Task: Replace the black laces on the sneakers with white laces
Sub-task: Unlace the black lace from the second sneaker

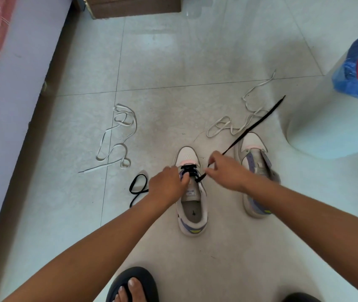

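Note:
Two pale sneakers stand on the tiled floor. The left sneaker still has a black lace threaded through its lowest eyelets near the toe. My left hand grips the sneaker's left side, thumb on the tongue. My right hand pinches the black lace just right of the eyelets; its long free end stretches up and right across the floor. Another loop of black lace lies left of my left wrist. The right sneaker has no lace in it. Two white laces lie loose: one at left, one beyond the right sneaker.
A white bin with a blue bag stands at the right. A bed edge runs along the left. A cardboard box sits at the far top. My foot in a black slipper is at the bottom.

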Action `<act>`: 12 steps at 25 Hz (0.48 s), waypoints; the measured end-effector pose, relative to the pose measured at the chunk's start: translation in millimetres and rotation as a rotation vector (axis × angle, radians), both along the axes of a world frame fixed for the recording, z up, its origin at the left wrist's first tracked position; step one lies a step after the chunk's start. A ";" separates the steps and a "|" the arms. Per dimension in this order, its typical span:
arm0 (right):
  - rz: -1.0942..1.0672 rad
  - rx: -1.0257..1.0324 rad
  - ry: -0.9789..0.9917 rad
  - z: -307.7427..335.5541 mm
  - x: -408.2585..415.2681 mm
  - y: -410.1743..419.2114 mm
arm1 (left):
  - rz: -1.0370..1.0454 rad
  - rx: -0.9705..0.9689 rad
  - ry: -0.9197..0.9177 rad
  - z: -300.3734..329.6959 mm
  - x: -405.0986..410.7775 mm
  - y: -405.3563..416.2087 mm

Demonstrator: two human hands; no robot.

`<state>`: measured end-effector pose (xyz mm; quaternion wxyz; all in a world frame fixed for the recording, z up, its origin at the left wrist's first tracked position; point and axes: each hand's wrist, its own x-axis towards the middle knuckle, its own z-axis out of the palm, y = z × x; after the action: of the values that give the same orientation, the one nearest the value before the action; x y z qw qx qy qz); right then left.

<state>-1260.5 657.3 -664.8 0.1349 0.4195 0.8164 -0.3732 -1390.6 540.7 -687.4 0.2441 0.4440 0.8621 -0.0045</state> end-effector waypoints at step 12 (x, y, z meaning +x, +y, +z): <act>0.153 0.062 -0.182 -23.3 -9.7 -33.5 | -0.445 -0.031 -0.014 4.5 -26.1 27.8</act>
<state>-1270.2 623.8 -688.1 0.2235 0.3922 0.8415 -0.2967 -1416.7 568.6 -682.9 0.2498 0.6195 0.7410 -0.0686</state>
